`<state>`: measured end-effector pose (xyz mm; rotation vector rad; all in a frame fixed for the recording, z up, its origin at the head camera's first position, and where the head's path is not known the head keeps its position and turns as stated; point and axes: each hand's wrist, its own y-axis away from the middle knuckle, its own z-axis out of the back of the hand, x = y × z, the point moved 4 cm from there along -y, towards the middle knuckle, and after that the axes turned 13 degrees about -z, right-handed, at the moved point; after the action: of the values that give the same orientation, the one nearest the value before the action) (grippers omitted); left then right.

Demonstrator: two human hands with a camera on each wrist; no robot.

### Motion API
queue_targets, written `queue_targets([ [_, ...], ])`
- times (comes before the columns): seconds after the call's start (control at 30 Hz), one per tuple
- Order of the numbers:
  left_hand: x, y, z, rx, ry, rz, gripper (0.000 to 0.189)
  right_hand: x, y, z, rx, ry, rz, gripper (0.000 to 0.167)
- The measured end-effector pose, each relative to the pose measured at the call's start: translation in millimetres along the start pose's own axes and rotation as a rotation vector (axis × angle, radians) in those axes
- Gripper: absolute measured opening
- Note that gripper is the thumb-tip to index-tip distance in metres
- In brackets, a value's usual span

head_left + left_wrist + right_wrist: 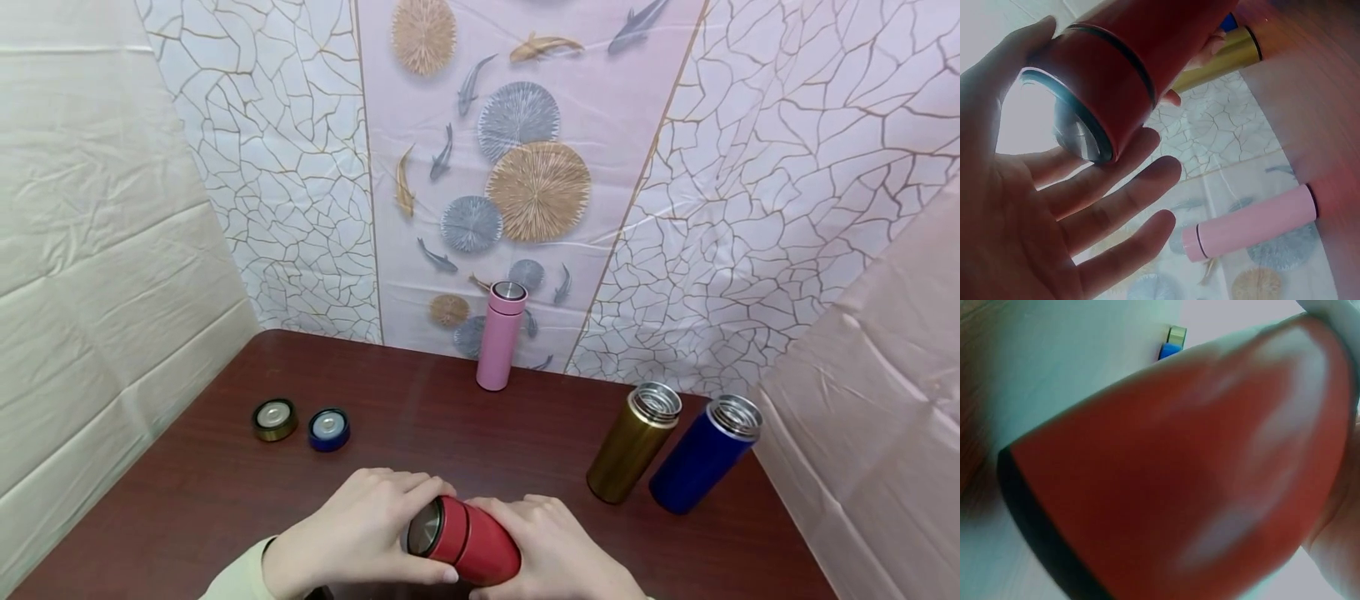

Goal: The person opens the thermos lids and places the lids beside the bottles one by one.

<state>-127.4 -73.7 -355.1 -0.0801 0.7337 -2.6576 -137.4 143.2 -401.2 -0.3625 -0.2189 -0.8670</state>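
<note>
A red thermos bottle (491,550) is tilted near the table's front edge, its capped end toward the left. My left hand (363,529) holds it by the red lid (453,533), thumb on one side and fingers on the other. In the left wrist view, the lid (1085,94) sits on the bottle with a dark seam between them, and several fingers spread past it. My right hand (558,546) grips the bottle's body. The red body (1179,469) fills most of the right wrist view, with its black base at lower left.
A gold bottle (633,446) and a blue bottle (705,458) stand lidless at the right. Behind, a capped pink bottle (499,342) stands by the patterned cloth. A gold lid (274,430) and a blue lid (328,439) lie upturned on the left of the table (405,400).
</note>
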Motion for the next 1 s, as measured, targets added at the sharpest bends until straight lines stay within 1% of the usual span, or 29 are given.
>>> queue_targets([
  [0.13,1.5,1.0,-2.4,0.027,-0.006,0.033,0.056,1,-1.0,-2,0.000,-0.006,0.010,0.077],
  [0.27,3.7,2.0,-4.2,0.056,-0.019,0.084,0.054,2,-1.7,-4,0.001,-0.018,0.013,0.073],
  [0.37,4.9,2.3,-5.0,0.075,-0.027,0.114,0.054,3,-2.2,-4,-0.024,0.004,0.030,0.075],
  [0.43,4.4,2.1,-5.2,0.073,-0.033,0.116,0.054,3,-2.4,-3,-0.037,0.021,0.034,0.076],
  [0.5,2.6,1.7,-4.7,0.063,-0.036,0.097,0.053,3,-2.3,-3,-0.041,0.033,0.032,0.077],
  [0.57,-0.5,0.3,-3.9,0.046,-0.017,0.059,0.052,2,-1.4,-2,-0.040,0.039,0.027,0.078],
  [0.7,-8.1,-2.7,-1.2,0.012,0.027,-0.067,0.050,0,0.8,0,-0.042,0.047,0.018,0.077],
  [0.8,-11.1,-3.5,-0.1,0.010,0.044,-0.144,0.054,-1,1.9,2,-0.046,0.052,0.011,0.076],
  [1.0,-10.6,-4.2,-0.4,0.013,0.056,-0.231,0.066,-2,3.3,5,-0.025,0.024,-0.003,0.074],
])
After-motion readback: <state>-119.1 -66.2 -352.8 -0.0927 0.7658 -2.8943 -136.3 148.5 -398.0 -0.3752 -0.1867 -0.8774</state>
